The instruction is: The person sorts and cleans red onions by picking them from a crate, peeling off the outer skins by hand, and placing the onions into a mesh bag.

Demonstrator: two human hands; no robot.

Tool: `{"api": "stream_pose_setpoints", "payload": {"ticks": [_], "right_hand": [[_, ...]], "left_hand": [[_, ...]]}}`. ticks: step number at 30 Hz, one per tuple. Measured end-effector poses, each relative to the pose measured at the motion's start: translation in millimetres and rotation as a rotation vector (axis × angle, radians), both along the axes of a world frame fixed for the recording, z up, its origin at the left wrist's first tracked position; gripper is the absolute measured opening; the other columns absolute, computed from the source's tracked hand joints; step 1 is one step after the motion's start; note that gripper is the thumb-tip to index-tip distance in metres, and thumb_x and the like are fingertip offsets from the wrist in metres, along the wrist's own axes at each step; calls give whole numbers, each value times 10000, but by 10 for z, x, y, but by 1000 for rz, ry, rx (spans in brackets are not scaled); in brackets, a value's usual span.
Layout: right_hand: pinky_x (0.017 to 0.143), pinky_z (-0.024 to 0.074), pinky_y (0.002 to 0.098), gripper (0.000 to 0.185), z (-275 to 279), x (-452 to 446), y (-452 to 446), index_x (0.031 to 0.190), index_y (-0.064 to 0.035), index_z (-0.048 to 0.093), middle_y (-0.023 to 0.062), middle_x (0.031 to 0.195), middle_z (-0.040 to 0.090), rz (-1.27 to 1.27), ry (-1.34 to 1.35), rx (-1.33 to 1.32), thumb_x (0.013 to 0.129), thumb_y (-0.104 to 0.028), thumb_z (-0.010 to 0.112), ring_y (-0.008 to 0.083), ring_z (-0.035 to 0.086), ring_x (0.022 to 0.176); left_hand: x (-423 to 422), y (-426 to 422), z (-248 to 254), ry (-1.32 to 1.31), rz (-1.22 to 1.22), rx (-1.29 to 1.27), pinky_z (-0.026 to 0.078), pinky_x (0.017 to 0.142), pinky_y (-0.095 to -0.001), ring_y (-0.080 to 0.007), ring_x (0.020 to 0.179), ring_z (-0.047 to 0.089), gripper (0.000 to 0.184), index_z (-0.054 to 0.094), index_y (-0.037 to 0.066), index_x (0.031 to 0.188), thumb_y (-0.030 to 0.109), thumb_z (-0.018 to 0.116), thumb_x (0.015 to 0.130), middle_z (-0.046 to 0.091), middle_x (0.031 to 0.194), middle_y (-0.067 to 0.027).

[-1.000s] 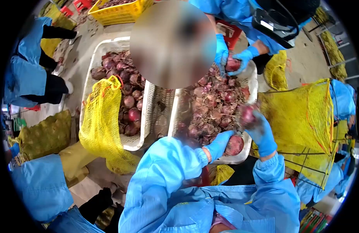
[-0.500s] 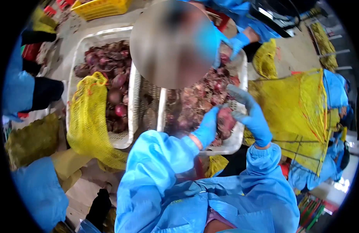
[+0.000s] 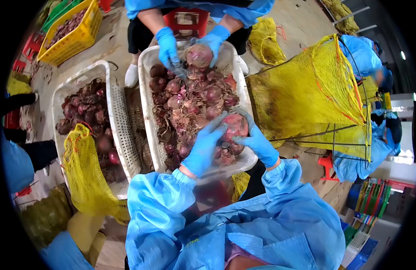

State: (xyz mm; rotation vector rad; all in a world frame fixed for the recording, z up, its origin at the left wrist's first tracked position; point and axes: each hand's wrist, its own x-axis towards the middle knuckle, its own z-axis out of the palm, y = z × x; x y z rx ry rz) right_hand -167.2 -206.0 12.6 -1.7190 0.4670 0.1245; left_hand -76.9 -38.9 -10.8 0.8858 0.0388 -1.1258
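A large red onion (image 3: 235,127) is between my two blue-gloved hands, over the near end of a white crate (image 3: 147,130) full of red onions and loose skins. From the left, my left hand (image 3: 206,147) presses its fingers against the onion. On the other side, my right hand (image 3: 258,140) curls round it, fingers behind and thumb in front. More onions (image 3: 212,93) lie just beyond my hands. At the crate's far end, a co-worker's gloved hands (image 3: 190,51) are at another big onion (image 3: 199,55).
To the left stands a second white crate (image 3: 122,130) of onions, with a yellow mesh bag (image 3: 84,164) draped over it. On the right, a yellow net (image 3: 307,90) hangs on a metal frame. A yellow crate (image 3: 88,33) stands at the far left. Other people in blue work nearby.
The view has shifted, so the crates sit further left. My right hand, earlier more spread beside the onion, now has its fingers round it. The co-worker's hands show more fully.
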Motion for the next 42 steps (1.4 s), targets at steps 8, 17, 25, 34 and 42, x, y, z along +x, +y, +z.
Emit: {"api": "stream_pose_setpoints", "payload": {"ticks": [8, 17, 25, 34, 42], "right_hand": [[978, 447, 319, 531, -198, -260, -432, 1346, -8, 425, 125, 1215, 578, -199, -180, 292, 856, -59, 623, 199, 554, 1135], [952, 462, 301, 794, 1065, -120, -2158, 1350, -2, 390, 116, 1256, 515, -700, -600, -984, 699, -137, 826, 192, 542, 1108], [910, 478, 313, 503, 546, -728, -3336, 1214, -42, 582, 108, 1097, 640, -802, -189, -223, 871, -402, 658, 183, 610, 994], [859, 459, 419, 726, 636, -393, -3073, 1157, 27, 615, 245, 1074, 650, -524, 501, -1114, 889, -622, 433, 383, 608, 991], [919, 451, 423, 310, 334, 286, -1112, 1072, -93, 649, 129, 1133, 640, -8, -339, -1588, 780, -187, 694, 301, 601, 1044]], "left_hand": [[29, -48, -57, 113, -23, -171, 555, 685, -349, -208, 812, 644, 343, 521, -21, 1271, 87, 532, 945, 617, 1112, -130], [54, -16, -36, 51, -83, -112, 533, 749, -341, -218, 822, 649, 346, 542, -11, 1264, 158, 508, 964, 655, 991, -130], [-177, -58, -43, -21, -256, -77, 513, 823, -287, -155, 909, 642, 312, 588, 13, 1224, 127, 487, 952, 674, 1007, -88], [-746, -91, -357, -519, -597, 35, 504, 868, -297, -183, 969, 649, 229, 662, 30, 1092, 149, 547, 935, 689, 1053, -75], [-924, 126, -316, -1548, -802, 221, 469, 598, -401, -297, 704, 643, 172, 715, 88, 827, 206, 601, 774, 660, 757, -114]]}}
